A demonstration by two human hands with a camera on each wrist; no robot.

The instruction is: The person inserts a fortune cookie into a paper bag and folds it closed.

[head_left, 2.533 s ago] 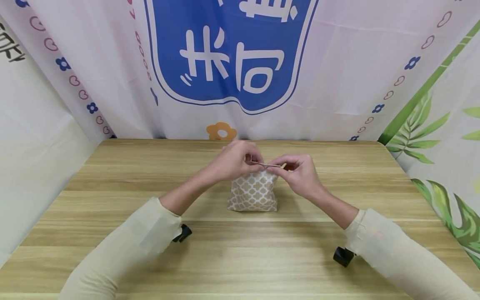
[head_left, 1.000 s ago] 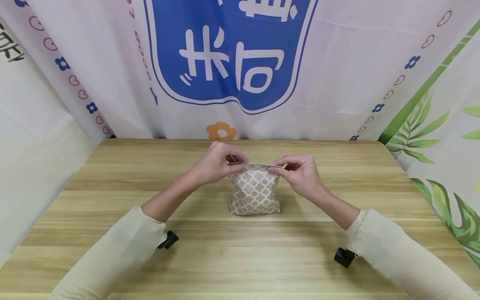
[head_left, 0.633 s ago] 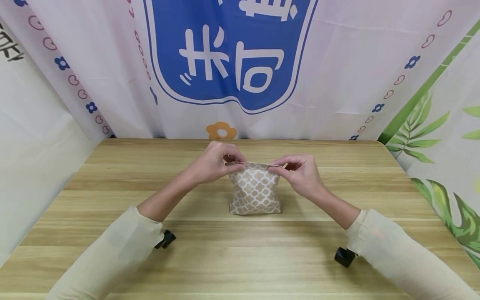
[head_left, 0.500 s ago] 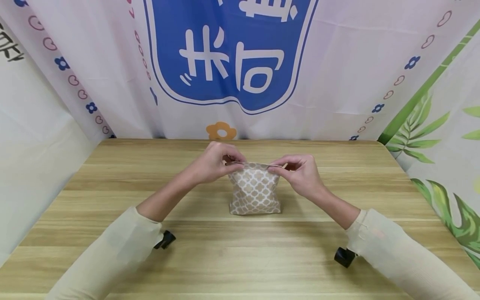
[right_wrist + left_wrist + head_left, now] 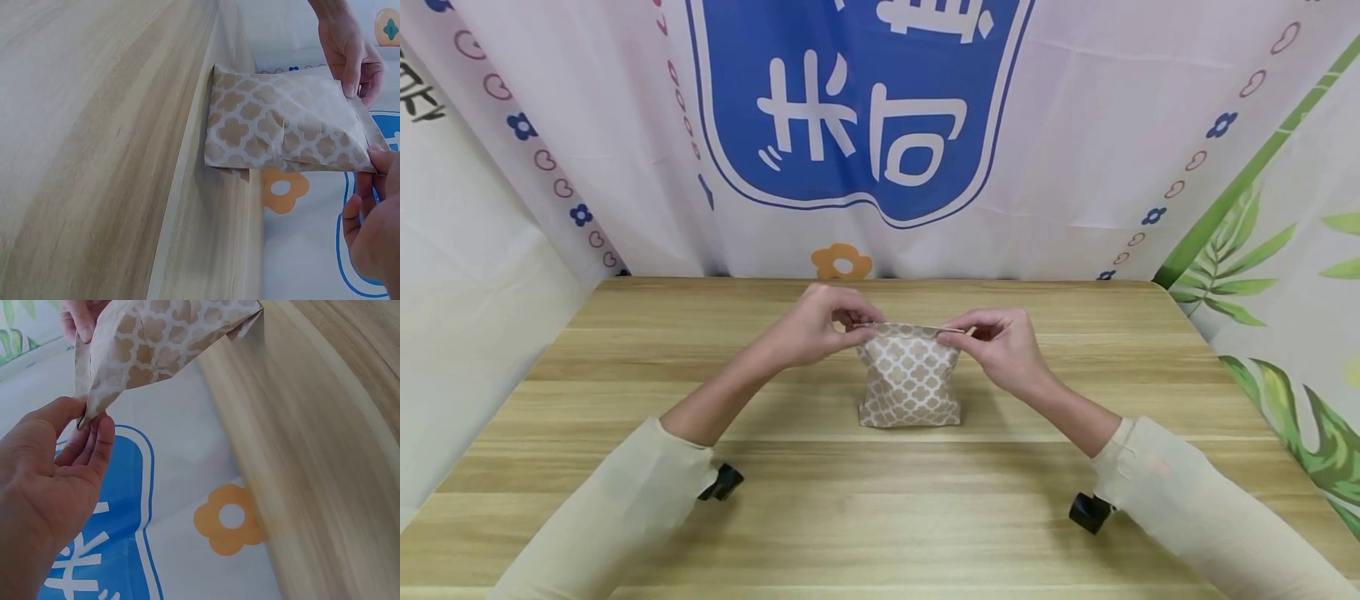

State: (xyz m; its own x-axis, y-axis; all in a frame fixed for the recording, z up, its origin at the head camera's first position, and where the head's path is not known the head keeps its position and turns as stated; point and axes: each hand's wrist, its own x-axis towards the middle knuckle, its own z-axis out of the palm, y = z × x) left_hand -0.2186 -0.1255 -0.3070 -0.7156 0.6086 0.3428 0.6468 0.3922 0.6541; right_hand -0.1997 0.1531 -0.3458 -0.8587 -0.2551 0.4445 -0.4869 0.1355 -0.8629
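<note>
A small brown paper bag (image 5: 910,379) with a white lattice pattern stands upright on the wooden table, its top edge folded over into a flat strip. My left hand (image 5: 822,327) pinches the left end of that fold between thumb and fingers. At the opposite end, my right hand (image 5: 1000,346) pinches the fold in the same way. In the left wrist view the bag's corner (image 5: 94,415) sits between the left thumb and fingertips. The right wrist view shows both hands at the folded top of the bag (image 5: 275,122). What is inside the bag is hidden.
The wooden table (image 5: 880,508) reaches back to a white curtain (image 5: 1060,167) with a blue printed emblem. A leaf-printed cloth (image 5: 1247,258) hangs on the right. Black wrist devices (image 5: 1090,512) stick out below both sleeves.
My left hand has slid left along the bag's top from near the middle to the left end, and the folded strip shows between the hands. My right hand has stayed nearly still.
</note>
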